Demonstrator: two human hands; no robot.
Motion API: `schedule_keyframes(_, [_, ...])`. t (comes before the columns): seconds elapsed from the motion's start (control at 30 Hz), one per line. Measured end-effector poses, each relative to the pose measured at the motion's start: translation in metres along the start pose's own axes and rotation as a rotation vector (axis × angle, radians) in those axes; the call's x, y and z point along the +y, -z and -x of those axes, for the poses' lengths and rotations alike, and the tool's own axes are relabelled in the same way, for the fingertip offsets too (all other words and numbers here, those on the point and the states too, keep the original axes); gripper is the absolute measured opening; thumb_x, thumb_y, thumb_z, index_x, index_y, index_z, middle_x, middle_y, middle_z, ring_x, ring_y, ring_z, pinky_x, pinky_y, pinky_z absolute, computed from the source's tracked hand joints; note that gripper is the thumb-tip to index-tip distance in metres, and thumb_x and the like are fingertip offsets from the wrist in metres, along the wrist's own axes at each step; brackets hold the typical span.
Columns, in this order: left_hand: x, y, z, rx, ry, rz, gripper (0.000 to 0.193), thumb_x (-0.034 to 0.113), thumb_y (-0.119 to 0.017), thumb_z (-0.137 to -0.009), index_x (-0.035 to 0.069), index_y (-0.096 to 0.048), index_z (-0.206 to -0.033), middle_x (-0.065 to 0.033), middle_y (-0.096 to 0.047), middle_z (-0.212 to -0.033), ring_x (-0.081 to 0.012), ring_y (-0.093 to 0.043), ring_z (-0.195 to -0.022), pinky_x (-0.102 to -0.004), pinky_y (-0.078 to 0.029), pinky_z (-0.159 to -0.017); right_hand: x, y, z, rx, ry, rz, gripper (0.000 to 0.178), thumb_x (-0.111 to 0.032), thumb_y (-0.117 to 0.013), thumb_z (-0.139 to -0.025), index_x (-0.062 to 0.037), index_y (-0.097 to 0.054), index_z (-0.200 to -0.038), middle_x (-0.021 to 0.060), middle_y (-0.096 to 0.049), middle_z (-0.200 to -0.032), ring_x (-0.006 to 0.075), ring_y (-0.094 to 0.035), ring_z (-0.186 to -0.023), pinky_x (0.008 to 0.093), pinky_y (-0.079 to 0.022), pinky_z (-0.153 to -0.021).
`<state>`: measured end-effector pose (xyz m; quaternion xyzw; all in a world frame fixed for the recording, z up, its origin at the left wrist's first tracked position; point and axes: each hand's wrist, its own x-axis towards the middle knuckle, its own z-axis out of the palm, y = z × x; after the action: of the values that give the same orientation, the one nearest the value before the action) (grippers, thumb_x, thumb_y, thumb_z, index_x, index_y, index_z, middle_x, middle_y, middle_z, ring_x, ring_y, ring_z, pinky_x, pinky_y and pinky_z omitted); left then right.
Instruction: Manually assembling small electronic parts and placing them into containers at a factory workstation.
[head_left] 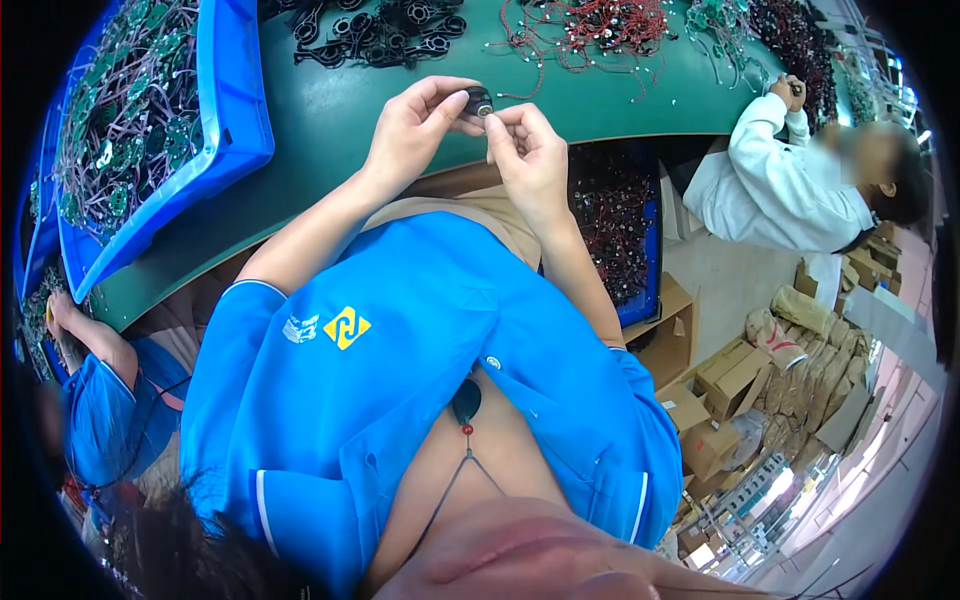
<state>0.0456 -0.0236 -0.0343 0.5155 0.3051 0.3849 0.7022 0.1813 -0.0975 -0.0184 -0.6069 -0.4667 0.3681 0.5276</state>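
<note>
A small black round part (480, 100) with a shiny centre is held up over the near edge of the green table (340, 115). My left hand (420, 125) grips it between thumb and fingers from the left. From the right, my right hand (530, 160) has its thumb and forefinger closed at the part's lower rim. Whether a smaller piece sits between those right fingertips is hidden. Beyond my hands lies a loose heap of black ring-shaped plastic parts (385, 35).
A blue bin (240, 90) of green circuit boards with wires stands at left. Red wires (610, 30) and green wires (720, 25) lie at the back. Below the table, a blue crate (650, 290) holds wired parts. Co-workers sit at left (120, 400) and right (785, 180); cardboard boxes (730, 380) stand right.
</note>
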Motion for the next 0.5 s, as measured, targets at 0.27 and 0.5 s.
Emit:
schedule_keyframes(0.27, [-0.0018, -0.002, 0.0002, 0.014, -0.041, -0.07, 0.018, 0.004, -0.051, -0.094, -0.003, -0.058, -0.109, -0.0109, -0.065, -0.091, -0.0148, -0.067, -0.077, -0.0232, -0.055, -0.072, 0.001, -0.0039, -0.0011, 0.0, -0.082, -0.127, 0.008, -0.005, -0.055, -0.091, -0.0029, -0.055, -0.083, -0.0016, -0.052, -0.059, 0.0039, -0.043, -0.049, 0.0179, -0.032, -0.044])
schedule_keyframes(0.5, [-0.0065, -0.0022, 0.0008, 0.003, -0.018, -0.102, 0.022, 0.008, -0.051, -0.096, -0.004, -0.056, -0.114, -0.0112, -0.063, -0.096, -0.0139, -0.062, -0.082, -0.0239, -0.056, -0.077, 0.008, -0.0063, -0.0006, 0.002, -0.123, -0.234, 0.008, -0.005, -0.054, -0.092, -0.0027, -0.054, -0.084, -0.0001, -0.054, -0.06, 0.0044, -0.046, -0.05, 0.0174, -0.034, -0.045])
